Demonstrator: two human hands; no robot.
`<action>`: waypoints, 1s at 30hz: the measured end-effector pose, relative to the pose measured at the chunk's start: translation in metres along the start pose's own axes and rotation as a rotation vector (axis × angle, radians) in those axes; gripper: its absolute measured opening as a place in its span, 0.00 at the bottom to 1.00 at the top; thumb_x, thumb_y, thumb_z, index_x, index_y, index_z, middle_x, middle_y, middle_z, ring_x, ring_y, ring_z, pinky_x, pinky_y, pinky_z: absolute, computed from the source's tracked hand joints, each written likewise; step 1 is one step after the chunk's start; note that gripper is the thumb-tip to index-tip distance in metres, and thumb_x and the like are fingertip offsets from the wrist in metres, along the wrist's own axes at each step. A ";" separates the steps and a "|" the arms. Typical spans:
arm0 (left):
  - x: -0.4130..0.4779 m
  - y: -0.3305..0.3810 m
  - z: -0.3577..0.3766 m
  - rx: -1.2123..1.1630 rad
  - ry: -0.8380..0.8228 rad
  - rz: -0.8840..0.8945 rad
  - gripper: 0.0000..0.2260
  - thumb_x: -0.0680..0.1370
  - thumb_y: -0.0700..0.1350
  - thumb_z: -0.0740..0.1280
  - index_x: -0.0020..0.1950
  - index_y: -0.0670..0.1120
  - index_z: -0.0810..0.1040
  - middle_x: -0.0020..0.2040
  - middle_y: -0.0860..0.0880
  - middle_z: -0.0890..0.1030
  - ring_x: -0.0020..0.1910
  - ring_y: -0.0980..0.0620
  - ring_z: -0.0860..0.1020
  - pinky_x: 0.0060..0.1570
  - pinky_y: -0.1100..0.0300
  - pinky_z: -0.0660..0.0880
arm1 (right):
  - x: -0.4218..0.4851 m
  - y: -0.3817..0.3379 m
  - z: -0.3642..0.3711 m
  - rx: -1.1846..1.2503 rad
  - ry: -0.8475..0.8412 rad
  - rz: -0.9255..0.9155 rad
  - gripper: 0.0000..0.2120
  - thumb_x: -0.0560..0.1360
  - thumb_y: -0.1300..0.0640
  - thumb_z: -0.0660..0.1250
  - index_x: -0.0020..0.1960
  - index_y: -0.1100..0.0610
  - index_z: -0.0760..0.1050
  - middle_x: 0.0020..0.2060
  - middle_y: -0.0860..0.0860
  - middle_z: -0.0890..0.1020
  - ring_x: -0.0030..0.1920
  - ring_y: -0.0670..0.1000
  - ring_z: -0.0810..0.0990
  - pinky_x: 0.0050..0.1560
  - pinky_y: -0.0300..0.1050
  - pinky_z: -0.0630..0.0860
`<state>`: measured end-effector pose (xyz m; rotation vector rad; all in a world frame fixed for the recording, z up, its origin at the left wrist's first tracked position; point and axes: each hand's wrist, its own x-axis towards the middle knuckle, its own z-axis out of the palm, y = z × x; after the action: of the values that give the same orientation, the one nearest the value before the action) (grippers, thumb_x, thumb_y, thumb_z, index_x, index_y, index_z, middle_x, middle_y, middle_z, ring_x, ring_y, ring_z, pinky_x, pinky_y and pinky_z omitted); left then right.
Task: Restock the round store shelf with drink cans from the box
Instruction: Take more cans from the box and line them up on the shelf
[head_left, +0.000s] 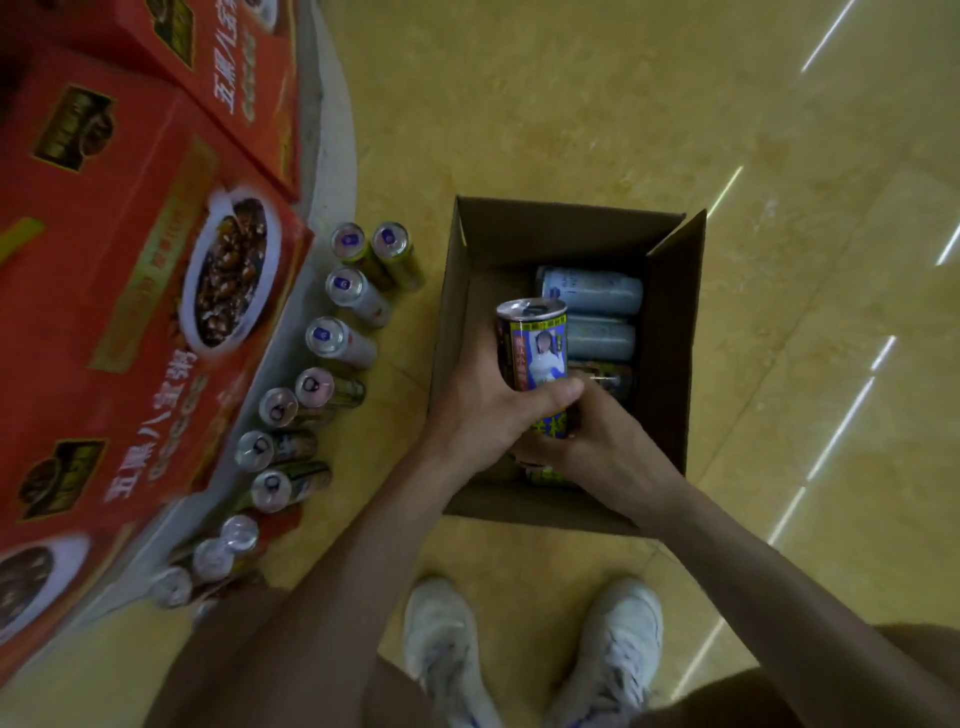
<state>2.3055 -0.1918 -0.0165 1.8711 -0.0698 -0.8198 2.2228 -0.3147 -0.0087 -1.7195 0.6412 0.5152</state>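
Observation:
An open cardboard box (675, 322) sits on the floor ahead of me. Over it I hold a tall blue and yellow drink can (532, 345) upright. My left hand (483, 410) wraps its side, thumb across the front. My right hand (597, 441) grips its lower end from the right. Inside the box lie two pale blue cans (592, 288) and a darker can, partly hidden by my hands. Several cans (332, 338) stand in a curved row along the edge of the round grey shelf (332, 135) at left.
Large red cartons (119, 291) with a bowl picture are stacked on the round shelf and overhang the row of cans. My two white shoes (530, 649) stand just behind the box. Glossy yellow floor (779, 156) spreads to the right and beyond.

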 end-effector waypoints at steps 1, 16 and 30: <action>-0.009 0.005 -0.002 -0.020 -0.003 -0.017 0.29 0.63 0.58 0.79 0.60 0.55 0.75 0.54 0.53 0.85 0.54 0.54 0.84 0.58 0.43 0.80 | -0.008 -0.004 0.000 -0.017 0.026 -0.003 0.23 0.66 0.45 0.77 0.57 0.47 0.74 0.48 0.44 0.83 0.48 0.44 0.83 0.52 0.48 0.81; -0.229 0.248 -0.058 -0.022 0.025 -0.053 0.32 0.63 0.62 0.79 0.62 0.57 0.72 0.56 0.54 0.84 0.56 0.53 0.83 0.58 0.43 0.79 | -0.261 -0.211 -0.070 -0.027 -0.056 -0.001 0.14 0.71 0.56 0.75 0.53 0.49 0.75 0.39 0.44 0.86 0.39 0.43 0.85 0.45 0.46 0.80; -0.392 0.432 -0.153 -0.185 0.354 0.135 0.31 0.65 0.52 0.82 0.64 0.52 0.73 0.52 0.52 0.86 0.51 0.56 0.85 0.55 0.50 0.81 | -0.403 -0.410 -0.094 -0.285 -0.204 -0.377 0.12 0.77 0.55 0.71 0.58 0.52 0.74 0.41 0.42 0.84 0.40 0.37 0.83 0.42 0.33 0.76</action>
<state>2.2271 -0.1083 0.5752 1.7870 0.0976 -0.3818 2.1898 -0.2731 0.5717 -1.9658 0.0926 0.5210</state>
